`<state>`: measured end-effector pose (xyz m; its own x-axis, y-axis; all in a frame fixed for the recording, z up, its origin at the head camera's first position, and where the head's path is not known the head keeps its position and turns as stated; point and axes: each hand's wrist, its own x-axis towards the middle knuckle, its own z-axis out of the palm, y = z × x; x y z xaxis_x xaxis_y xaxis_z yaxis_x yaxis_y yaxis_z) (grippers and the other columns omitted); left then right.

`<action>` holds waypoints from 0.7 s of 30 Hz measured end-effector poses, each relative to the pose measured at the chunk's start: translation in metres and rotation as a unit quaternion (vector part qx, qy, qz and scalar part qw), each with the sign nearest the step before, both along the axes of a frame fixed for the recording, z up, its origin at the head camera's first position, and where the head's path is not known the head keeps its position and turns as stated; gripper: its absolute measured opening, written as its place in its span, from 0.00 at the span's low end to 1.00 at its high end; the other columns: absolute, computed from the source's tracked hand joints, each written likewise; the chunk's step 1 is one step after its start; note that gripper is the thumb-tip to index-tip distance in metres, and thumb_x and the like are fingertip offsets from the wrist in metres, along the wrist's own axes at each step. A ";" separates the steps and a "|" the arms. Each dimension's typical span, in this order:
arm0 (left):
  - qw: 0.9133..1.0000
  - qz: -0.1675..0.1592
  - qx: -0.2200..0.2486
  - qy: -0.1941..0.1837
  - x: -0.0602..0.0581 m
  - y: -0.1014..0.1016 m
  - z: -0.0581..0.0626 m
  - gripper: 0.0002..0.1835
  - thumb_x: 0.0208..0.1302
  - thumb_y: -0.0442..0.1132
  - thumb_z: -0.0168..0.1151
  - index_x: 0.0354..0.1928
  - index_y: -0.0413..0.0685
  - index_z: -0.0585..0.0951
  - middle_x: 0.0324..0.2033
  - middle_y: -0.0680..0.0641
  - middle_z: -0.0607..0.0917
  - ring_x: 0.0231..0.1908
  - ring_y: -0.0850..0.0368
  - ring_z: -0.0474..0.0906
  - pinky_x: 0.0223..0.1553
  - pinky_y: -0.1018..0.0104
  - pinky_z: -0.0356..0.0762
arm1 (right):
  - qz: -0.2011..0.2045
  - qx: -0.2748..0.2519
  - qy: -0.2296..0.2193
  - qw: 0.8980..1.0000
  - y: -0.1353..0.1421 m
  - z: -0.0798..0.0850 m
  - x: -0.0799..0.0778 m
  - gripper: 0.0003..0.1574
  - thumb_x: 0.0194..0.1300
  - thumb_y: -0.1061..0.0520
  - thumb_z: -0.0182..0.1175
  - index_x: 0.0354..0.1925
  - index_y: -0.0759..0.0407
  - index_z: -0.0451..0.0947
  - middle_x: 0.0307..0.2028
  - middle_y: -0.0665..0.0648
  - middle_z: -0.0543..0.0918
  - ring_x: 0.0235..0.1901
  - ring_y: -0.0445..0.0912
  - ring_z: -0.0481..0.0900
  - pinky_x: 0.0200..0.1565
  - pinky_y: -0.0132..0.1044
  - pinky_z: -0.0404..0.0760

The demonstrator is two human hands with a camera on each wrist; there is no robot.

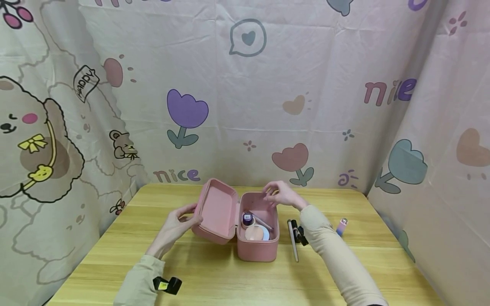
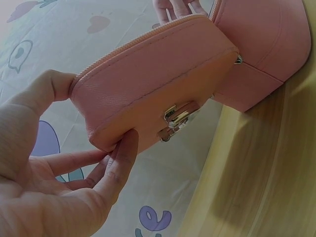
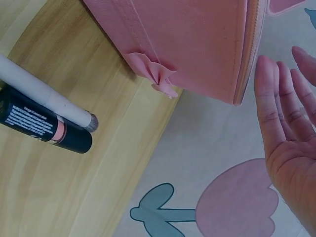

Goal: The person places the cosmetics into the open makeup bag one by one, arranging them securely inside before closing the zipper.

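Observation:
A pink cosmetic case (image 1: 257, 250) stands on the table with its lid (image 1: 218, 208) swung out to the left. My left hand (image 1: 177, 225) grips the lid's outer edge between thumb and fingers; a metal clasp (image 2: 178, 118) shows on the lid's outside in the left wrist view. My right hand (image 1: 282, 194) is at the case's back right rim, with fingers extended and nothing held. Inside the case lie a powder compact (image 1: 254, 233), a small dark-capped jar (image 1: 247, 219) and a slim stick (image 1: 262, 221). A pink bow (image 3: 154, 71) decorates the case's side.
To the right of the case lie a pale-handled makeup brush (image 1: 293, 242) and a black tube (image 3: 44, 121), side by side. Farther right is a small pink-and-blue tube (image 1: 341, 227). A printed curtain (image 1: 245, 106) hangs behind the wooden table (image 1: 214, 280).

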<state>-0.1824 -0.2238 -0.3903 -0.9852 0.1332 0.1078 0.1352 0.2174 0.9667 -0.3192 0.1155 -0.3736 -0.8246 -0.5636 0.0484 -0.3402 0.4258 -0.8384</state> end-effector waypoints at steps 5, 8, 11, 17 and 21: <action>1.000 0.005 0.000 -0.003 0.000 0.000 -0.001 0.31 0.55 0.42 0.62 0.61 0.44 0.66 0.55 0.40 0.69 0.39 0.62 0.77 0.41 0.72 0.75 | -0.018 -0.032 0.007 0.999 0.006 0.011 0.017 0.20 0.55 0.66 0.59 0.47 0.72 0.71 0.37 0.74 0.76 0.32 0.71 0.75 0.31 0.48 0.81; 1.000 0.006 -0.001 -0.005 -0.001 0.000 -0.001 0.31 0.55 0.42 0.62 0.61 0.45 0.66 0.55 0.40 0.70 0.40 0.62 0.77 0.41 0.72 0.75 | -0.038 -0.064 0.008 0.997 0.010 0.014 0.028 0.18 0.56 0.66 0.57 0.46 0.74 0.71 0.39 0.78 0.74 0.33 0.73 0.73 0.33 0.54 0.79; 1.000 0.006 -0.001 -0.006 -0.001 0.000 -0.001 0.31 0.55 0.43 0.62 0.61 0.45 0.66 0.55 0.41 0.70 0.40 0.62 0.77 0.41 0.71 0.75 | -0.070 -0.091 0.018 0.993 0.018 0.001 0.026 0.19 0.58 0.64 0.57 0.46 0.74 0.70 0.37 0.77 0.75 0.30 0.70 0.75 0.32 0.55 0.78; 1.000 0.007 -0.004 -0.006 -0.001 0.000 -0.002 0.31 0.54 0.44 0.62 0.61 0.46 0.66 0.55 0.41 0.70 0.40 0.61 0.77 0.41 0.70 0.75 | -0.169 -0.094 0.037 0.980 0.030 -0.024 0.026 0.14 0.58 0.60 0.57 0.42 0.68 0.73 0.32 0.71 0.77 0.21 0.53 0.77 0.24 0.48 0.80; 1.000 0.010 -0.005 -0.006 -0.001 0.001 -0.002 0.31 0.54 0.44 0.62 0.60 0.47 0.66 0.54 0.43 0.71 0.40 0.59 0.77 0.41 0.70 0.76 | -0.218 -0.072 0.035 0.973 0.036 -0.033 0.035 0.12 0.57 0.60 0.57 0.40 0.65 0.75 0.27 0.66 0.79 0.19 0.54 0.77 0.23 0.49 0.80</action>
